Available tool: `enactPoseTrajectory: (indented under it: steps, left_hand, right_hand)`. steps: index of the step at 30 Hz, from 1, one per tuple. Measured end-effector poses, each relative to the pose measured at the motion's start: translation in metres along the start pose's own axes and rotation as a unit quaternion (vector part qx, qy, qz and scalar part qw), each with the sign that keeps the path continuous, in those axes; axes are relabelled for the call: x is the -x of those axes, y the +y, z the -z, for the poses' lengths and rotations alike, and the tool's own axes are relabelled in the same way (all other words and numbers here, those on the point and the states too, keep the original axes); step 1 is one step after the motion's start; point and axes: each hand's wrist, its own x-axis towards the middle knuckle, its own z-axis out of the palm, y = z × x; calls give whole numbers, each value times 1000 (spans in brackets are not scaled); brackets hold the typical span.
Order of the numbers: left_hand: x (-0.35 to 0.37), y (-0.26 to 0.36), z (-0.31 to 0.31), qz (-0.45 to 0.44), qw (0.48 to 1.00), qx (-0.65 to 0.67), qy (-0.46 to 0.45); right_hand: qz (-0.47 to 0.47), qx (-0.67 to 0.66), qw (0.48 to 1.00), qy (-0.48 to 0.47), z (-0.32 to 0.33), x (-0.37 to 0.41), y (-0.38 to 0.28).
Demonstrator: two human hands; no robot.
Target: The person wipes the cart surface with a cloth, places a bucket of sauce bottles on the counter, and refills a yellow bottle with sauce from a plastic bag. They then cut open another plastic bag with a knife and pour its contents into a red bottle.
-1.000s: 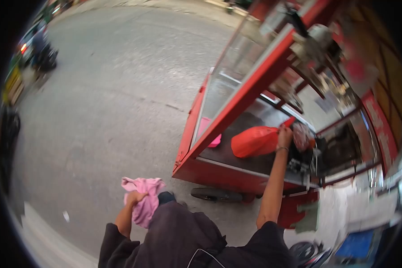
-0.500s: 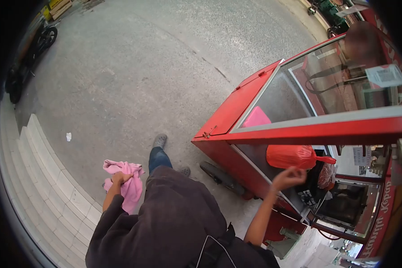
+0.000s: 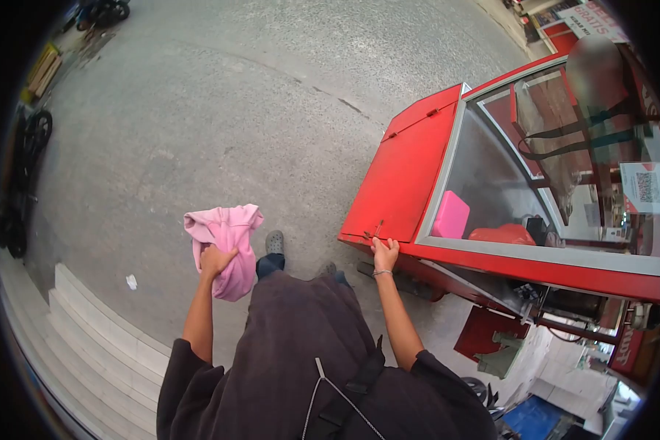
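My left hand is closed on a bunched pink cloth, holding it above the pavement near my left shoe. My right hand, with a thin bracelet at the wrist, is at the lower front corner of a red food cart. Its fingers are partly bent and a little apart, touching or very close to the cart's edge, just below a small metal latch on the red hinged panel. No object shows in that hand.
Behind the cart's glass are a pink box and a red plastic bag. A person is beyond the glass. Pale steps rise at left, with a motorcycle past them. One cart wheel shows near my feet.
My right hand has moved from beside the red bag at the cart's open side to its front corner by the latch. The cloth is still in my left hand, and the view has shifted.
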Motion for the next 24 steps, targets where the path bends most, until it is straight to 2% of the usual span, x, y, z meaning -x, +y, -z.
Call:
enactPoseTrajectory:
  steps: [1,3,4,5,7,8,11,12,16,21,24]
  left_hand:
    - [-9,3,7,-7,1000,-6,0]
    - [-8,25,28,-45,998,-32,25]
    - [-22,18,23,-63,998,-29,7]
    - [-18,15,26,-66,997,-36,-2]
    - [-18,34,43,-97,995,-33,18]
    - [-16,39,49,-97,995,-33,16]
    - [-27,35,43,-121,992,3,-32]
    - [-27,35,42,-112,993,13,-40]
    - [-27,40,44,-136,990,-8,-40]
    - [-37,45,45,-108,992,-30,-58]
    - [-39,56,59,-99,986,-75,-107]
  right_hand:
    - [-1,-6,1000,7,-4,-3,-2]
    - [149,66,985,-62,-14,-6,-6]
    - [86,-8,994,-62,-20,-15,-12]
    - [79,-7,995,-53,-21,-1,-23]
    - [-57,-93,994,4,-29,10,-48]
    - [-99,-108,989,28,-24,16,-39]
    - [-90,-58,989,99,-18,27,-35]
    - [-83,-75,991,77,-19,30,-41]
    - [-71,-103,985,117,-33,27,-42]
    - [-85,-82,988,99,-38,35,-42]
    - [-38,-69,995,66,-46,45,-31]
